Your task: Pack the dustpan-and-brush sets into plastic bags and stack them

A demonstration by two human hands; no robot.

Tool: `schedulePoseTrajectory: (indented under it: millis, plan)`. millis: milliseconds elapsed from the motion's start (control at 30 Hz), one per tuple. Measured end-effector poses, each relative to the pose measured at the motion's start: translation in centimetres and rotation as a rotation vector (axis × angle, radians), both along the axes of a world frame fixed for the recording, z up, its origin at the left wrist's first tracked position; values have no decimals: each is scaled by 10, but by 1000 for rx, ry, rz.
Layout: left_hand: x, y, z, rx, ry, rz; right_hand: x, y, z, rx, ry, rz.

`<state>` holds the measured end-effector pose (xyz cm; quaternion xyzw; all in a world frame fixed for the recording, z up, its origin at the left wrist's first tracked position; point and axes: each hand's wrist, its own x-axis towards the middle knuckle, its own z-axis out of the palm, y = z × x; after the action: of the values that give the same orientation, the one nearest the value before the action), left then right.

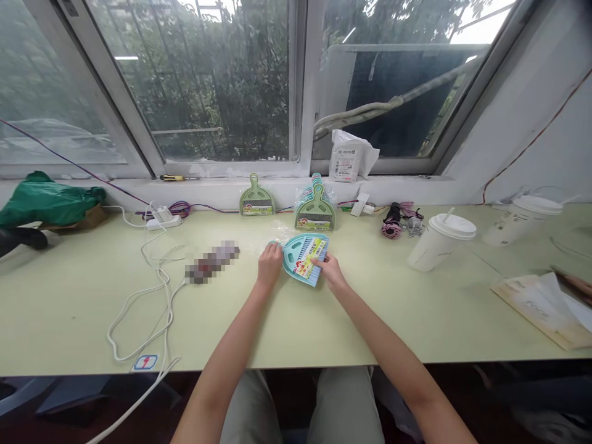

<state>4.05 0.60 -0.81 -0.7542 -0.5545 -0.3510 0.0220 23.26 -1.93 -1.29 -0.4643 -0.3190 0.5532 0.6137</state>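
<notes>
A small teal dustpan point(290, 251) lies tilted just over the table in front of me, with its handle toward the left. A light-blue hand brush point(311, 276) sits in it, under a yellow printed card point(309, 262). My left hand point(271, 264) is closed round the dustpan's handle. With the thumb over the card's edge, my right hand point(330, 270) grips the brush at its right side; the fingers underneath are hidden. Behind them, clear plastic wrap point(280, 232) lies crumpled. One wrapped green dustpan set point(257, 198) and a stack of similar dustpan sets point(316, 213) lean against the window ledge.
White cables point(167, 296) and a power strip point(163, 222) lie to the left, near a blurred-out object point(211, 261). Rightward are a folded umbrella point(392, 221), lidded cups point(441, 242) and a paper bag point(539, 308). A green plastic bag point(46, 200) rests far left.
</notes>
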Motion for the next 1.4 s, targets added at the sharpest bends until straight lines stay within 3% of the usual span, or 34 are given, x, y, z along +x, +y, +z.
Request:
schedulePoseTrajectory:
  millis: [167,233,300,367,400,500,600,733,1000,1133,1267,1400]
  plan:
    - [13,-12,10,154,-84,-168,-14,-7,-4,37,99,-107]
    - [17,-17,15,179,-273,-124,-16,-7,-7,59,137,-154]
    - [19,-19,20,177,-561,-3,-18,-7,-7,77,163,-177]
    - [21,-17,23,69,-921,70,-19,-7,-6,92,177,-186]
    - [21,-15,23,-48,-1100,45,-19,-7,-5,98,179,-187]
    - [25,-10,21,-489,-1426,-250,-21,-9,0,116,171,-169]
    - [35,-13,15,-709,-1427,-497,-20,-10,4,158,159,-194]
    - [52,-24,9,-810,-1414,-614,-16,-9,7,186,146,-285]
    - [52,-26,13,-791,-1414,-572,-10,-7,9,134,-54,-202]
    - [50,-24,14,-766,-1444,-526,-5,-7,19,143,-39,-87]
    - [48,-24,15,-749,-1410,-474,-5,-9,27,178,-32,-73]
    - [53,-32,14,-895,-1310,-612,-7,-9,30,241,-10,-165]
